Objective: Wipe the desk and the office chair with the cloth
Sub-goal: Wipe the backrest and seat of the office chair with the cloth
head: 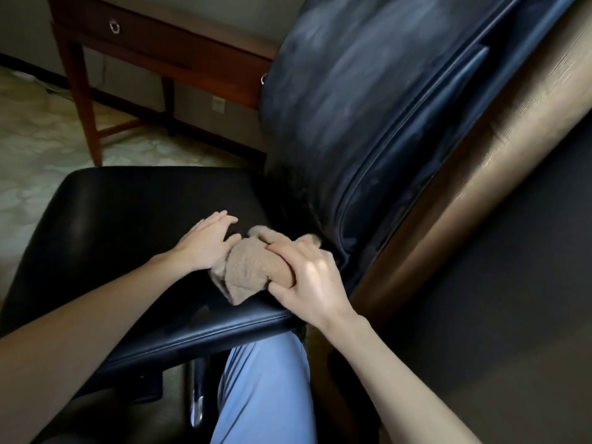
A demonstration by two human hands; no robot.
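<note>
Your right hand (307, 277) is clamped on the cloth (253, 270), fingers and thumb curled round the bunched tan wad. Your left hand (205, 245) lies flat with straight fingers on the seat (128, 219) and holds nothing; its thumb side touches the cloth. The hands are just beside each other, with the wad between them.

From the head view, the cloth sits on the black seat by its near edge, close to the crease where the backrest (352, 91) rises. The backrest shows pale, dusty streaks across its dark face, while the seat looks glossier. The wooden surface (153, 43) with its drawer stands well apart at the upper left, over the floor (32, 139). Your trouser leg (266, 379) is just below the seat's near edge.

By my reading, you are on the chair (198, 328) part of the job, working the seat near the crease. To do it well:
- Spread the wad so more of it meets the upholstery; a tight ball cleans only a narrow track.
- Press through the palm and draw overlapping strokes from the crease toward the front edge.
- Let the left hand steady the seat so the chair does not swivel.
- Push a fold into the crease itself, where dust likely gathers.

The streaked backrest appears to need a pass. Whether the surface has been wiped I cannot tell.
</note>
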